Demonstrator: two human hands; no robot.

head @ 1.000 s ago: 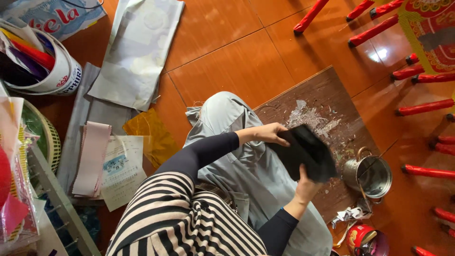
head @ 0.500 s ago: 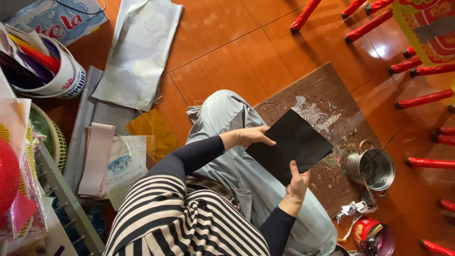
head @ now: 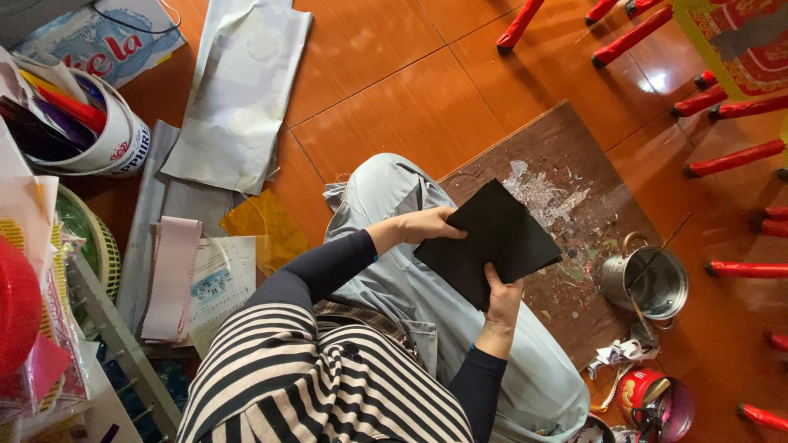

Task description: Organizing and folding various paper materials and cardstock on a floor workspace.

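I sit on the floor with a flat black sheet (head: 492, 238) held over my grey-trousered lap. My left hand (head: 428, 223) grips the sheet's near left edge, thumb on top. My right hand (head: 502, 297) pinches its lower corner from beneath. The sheet lies open and roughly flat, partly covering a brown wooden board (head: 566, 164) smeared with dried white glue and paper scraps.
A metal pot (head: 648, 283) with a stick stands on the board's right. A red tin (head: 648, 394) and crumpled paper lie below it. Silver foil sheets (head: 242, 98), yellow film (head: 263, 226), a pink strip stack (head: 171, 279) and a white bucket (head: 90, 131) of coloured rolls lie left. Red chair legs (head: 640, 33) stand behind.
The black sheet was bent and bunched between my hands a second ago. It now lies spread flat, and my right hand has slid to its lower corner.
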